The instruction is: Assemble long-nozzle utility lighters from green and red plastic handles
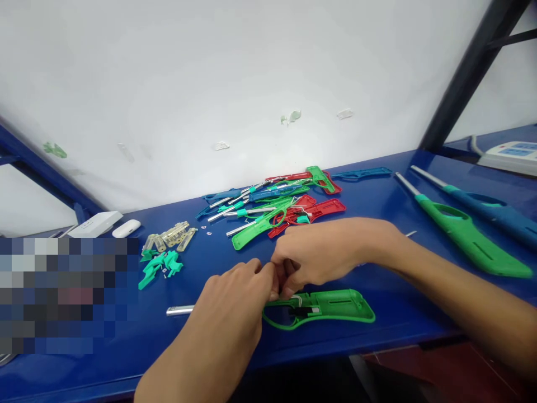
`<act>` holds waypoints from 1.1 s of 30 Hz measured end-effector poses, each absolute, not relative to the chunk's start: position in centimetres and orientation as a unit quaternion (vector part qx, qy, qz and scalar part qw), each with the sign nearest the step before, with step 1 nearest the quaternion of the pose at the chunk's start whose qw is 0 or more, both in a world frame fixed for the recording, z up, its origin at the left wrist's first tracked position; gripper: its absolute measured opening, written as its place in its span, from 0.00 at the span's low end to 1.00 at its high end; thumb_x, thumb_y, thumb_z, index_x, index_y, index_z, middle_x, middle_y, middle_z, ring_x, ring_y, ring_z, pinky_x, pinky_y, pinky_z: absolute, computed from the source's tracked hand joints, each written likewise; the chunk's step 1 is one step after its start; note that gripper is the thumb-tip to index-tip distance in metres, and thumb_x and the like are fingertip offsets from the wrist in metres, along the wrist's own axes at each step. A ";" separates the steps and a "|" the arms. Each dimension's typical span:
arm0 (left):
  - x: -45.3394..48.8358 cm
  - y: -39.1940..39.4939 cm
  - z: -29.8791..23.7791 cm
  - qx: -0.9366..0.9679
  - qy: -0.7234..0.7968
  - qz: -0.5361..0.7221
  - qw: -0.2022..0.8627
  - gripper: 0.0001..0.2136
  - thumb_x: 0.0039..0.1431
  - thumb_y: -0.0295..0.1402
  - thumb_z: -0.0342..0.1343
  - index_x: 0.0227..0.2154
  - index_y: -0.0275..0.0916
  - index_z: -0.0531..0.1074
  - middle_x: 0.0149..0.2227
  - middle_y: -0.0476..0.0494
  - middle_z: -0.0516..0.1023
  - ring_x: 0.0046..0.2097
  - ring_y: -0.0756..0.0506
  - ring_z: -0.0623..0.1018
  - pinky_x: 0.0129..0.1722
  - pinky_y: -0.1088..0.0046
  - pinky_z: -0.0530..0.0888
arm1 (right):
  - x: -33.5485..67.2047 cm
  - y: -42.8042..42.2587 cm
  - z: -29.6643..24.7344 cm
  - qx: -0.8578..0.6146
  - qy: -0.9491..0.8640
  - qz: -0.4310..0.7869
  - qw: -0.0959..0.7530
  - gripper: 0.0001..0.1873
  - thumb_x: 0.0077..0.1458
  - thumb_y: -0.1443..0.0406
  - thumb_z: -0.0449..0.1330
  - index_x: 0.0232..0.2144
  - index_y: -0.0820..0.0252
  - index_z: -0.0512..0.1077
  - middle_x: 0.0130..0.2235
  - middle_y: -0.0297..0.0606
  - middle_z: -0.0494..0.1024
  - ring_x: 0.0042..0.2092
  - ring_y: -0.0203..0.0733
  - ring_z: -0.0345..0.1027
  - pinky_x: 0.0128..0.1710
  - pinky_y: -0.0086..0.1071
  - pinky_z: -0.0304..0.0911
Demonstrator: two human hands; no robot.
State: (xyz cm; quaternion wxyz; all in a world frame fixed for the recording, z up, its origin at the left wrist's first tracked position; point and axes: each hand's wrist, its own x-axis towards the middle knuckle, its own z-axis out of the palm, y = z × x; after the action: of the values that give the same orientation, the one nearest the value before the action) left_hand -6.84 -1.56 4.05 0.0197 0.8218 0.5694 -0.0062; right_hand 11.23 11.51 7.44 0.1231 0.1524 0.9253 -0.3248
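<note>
A green gas-lighter shell half (346, 307) lies with its inside facing up near the table's front edge. White wire and a black part show within it. My left hand (235, 299) is closed over its front section, and a metal tube (180, 310) sticks out to the left from beneath that hand. Fingers of my right hand (312, 252) are pinched together at the trigger area, against my left fingertips. Whatever lies between those right fingers is hidden.
Behind my hands lies a pile of opened lighters and shell halves (262, 224) in green, red and blue. At left are turquoise triggers (157, 267) and clear fuel tanks (170, 236). A whole green lighter (465, 235) and a blue lighter (499, 215) lie at right.
</note>
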 end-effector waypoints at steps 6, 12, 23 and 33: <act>-7.8 -0.6 3.6 0.833 0.548 0.020 0.078 0.15 0.64 0.20 0.47 0.43 0.46 0.73 0.44 0.46 0.79 0.39 0.44 0.76 0.43 0.70 0.70 | 11.1 11.3 7.4 0.151 0.936 -0.296 0.114 0.10 0.59 0.65 0.61 0.39 0.63 0.82 0.31 0.35 0.82 0.30 0.36 0.71 0.28 0.28 0.58; -8.0 0.2 3.7 0.829 0.549 0.011 0.104 0.13 0.65 0.22 0.48 0.40 0.44 0.75 0.44 0.45 0.79 0.40 0.44 0.76 0.44 0.70 0.72 | 11.1 11.0 7.3 0.157 0.948 -0.252 0.111 0.08 0.54 0.67 0.60 0.32 0.60 0.79 0.28 0.35 0.79 0.27 0.36 0.64 0.27 0.30 0.55; -7.9 0.0 2.8 0.830 0.546 0.056 0.094 0.14 0.66 0.22 0.49 0.43 0.46 0.76 0.45 0.45 0.80 0.42 0.43 0.78 0.48 0.68 0.73 | 11.1 9.9 7.4 0.170 0.968 -0.163 0.086 0.06 0.46 0.71 0.57 0.21 0.58 0.70 0.19 0.33 0.68 0.21 0.35 0.53 0.21 0.33 0.45; -8.7 -1.3 2.2 0.832 0.522 0.176 0.063 0.14 0.73 0.27 0.47 0.41 0.45 0.79 0.43 0.47 0.82 0.41 0.44 0.80 0.44 0.69 0.76 | 12.0 9.0 7.4 0.181 0.969 -0.163 0.035 0.07 0.58 0.69 0.58 0.36 0.56 0.76 0.31 0.33 0.80 0.32 0.40 0.69 0.27 0.32 0.53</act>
State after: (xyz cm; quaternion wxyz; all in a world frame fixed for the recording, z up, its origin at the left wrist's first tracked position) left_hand -8.73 -1.28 2.23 0.0626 0.8323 0.5219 0.1760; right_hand 11.95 8.97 7.37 0.0351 0.1806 0.9692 -0.1635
